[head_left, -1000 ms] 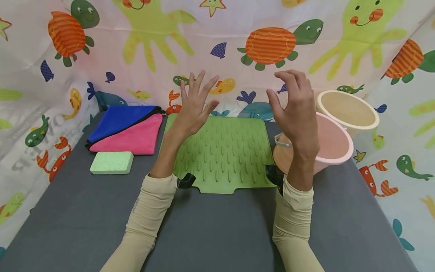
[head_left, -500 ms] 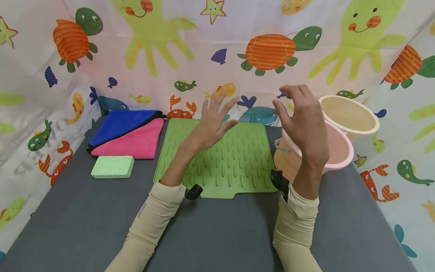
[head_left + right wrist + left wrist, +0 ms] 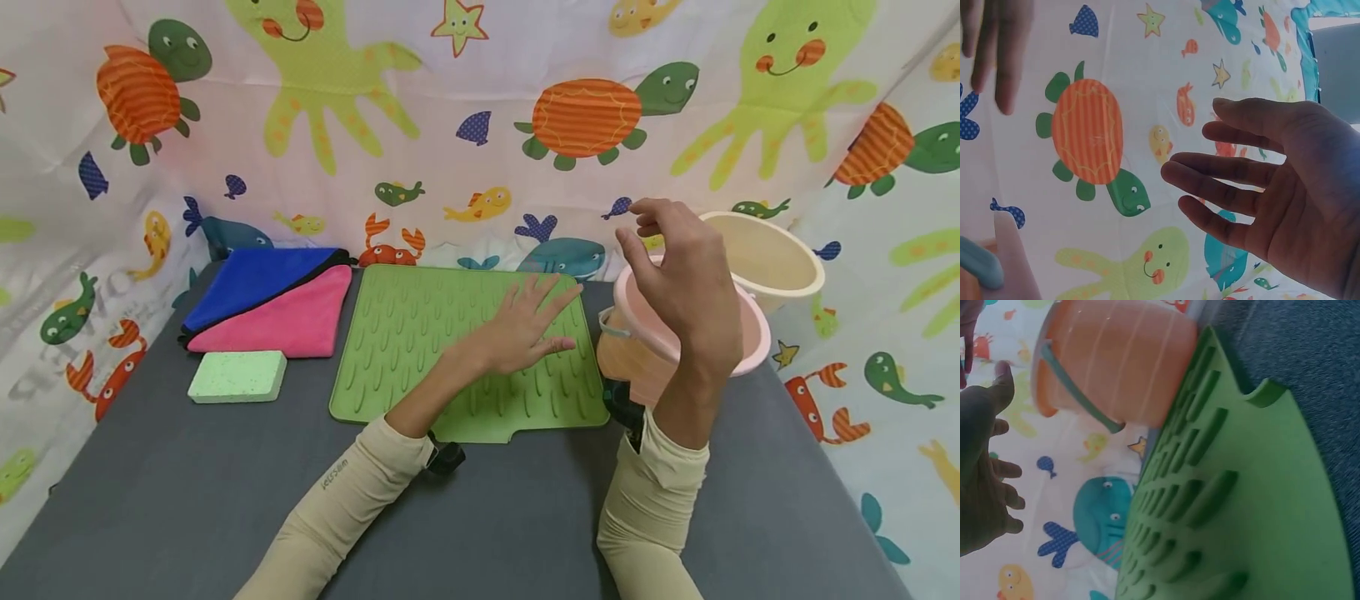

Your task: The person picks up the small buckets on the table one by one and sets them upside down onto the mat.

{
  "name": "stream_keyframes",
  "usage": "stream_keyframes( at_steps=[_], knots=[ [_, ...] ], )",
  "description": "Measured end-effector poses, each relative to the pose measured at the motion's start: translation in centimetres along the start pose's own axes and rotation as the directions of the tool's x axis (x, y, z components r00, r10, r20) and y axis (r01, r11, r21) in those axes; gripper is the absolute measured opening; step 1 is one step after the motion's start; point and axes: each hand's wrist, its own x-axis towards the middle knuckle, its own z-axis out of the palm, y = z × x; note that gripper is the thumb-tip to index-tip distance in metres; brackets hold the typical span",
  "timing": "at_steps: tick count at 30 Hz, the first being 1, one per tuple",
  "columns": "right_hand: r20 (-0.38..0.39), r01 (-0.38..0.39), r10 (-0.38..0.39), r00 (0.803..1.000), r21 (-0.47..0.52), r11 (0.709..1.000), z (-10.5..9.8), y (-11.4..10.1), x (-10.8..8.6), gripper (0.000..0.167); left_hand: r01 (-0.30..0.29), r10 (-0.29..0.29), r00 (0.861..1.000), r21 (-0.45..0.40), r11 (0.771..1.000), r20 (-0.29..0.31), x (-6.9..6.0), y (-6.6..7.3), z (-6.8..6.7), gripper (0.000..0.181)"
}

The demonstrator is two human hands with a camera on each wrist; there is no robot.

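Note:
My left hand hovers with spread fingers over the right half of a green ridged mat, holding nothing. In the left wrist view the same hand appears at the left edge, apart from the mat and from a pink bucket with a grey handle. My right hand is raised in front of the pink bucket, hiding part of it. Its thumb and fingers are loosely bent, with nothing between them, as the right wrist view of the hand also shows.
A cream bucket stands behind the pink one at the right. On the left lie a folded blue and pink cloth and a pale green sponge. A patterned curtain surrounds the grey table.
My left hand has moved right and down, from the mat's left side to above its right half. My right hand has shifted slightly right and lower. The mat, cloth, sponge and buckets stay in place.

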Motion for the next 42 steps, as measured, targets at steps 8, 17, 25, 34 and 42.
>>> stream_keyframes(
  at_steps=[8,17,25,34,42],
  knots=[
    [0.099,0.040,-0.037,0.994,-0.021,0.999,0.2,0.3,0.0,0.032,-0.048,0.047,0.991,0.005,0.999,0.122,0.7,2.2,2.5,0.082],
    [0.553,-0.095,0.178,0.814,-0.176,0.980,0.0,1.2,0.3,0.053,-0.071,0.058,0.985,0.078,0.994,0.161,0.5,3.8,3.9,0.094],
    [0.713,-0.093,0.301,0.634,-0.315,0.944,0.6,2.5,0.6,0.060,-0.060,0.043,0.981,0.085,0.995,0.188,0.3,4.0,3.9,0.099],
    [0.713,-0.020,0.301,0.633,-0.374,0.927,0.9,2.6,0.8,0.049,-0.029,0.015,0.973,0.058,0.998,0.228,0.2,4.0,4.4,0.100],
    [0.745,0.079,0.210,0.633,-0.332,0.940,1.0,2.8,0.8,0.036,-0.040,0.036,0.970,0.010,0.999,0.241,0.1,4.1,4.6,0.097]
  ],
)
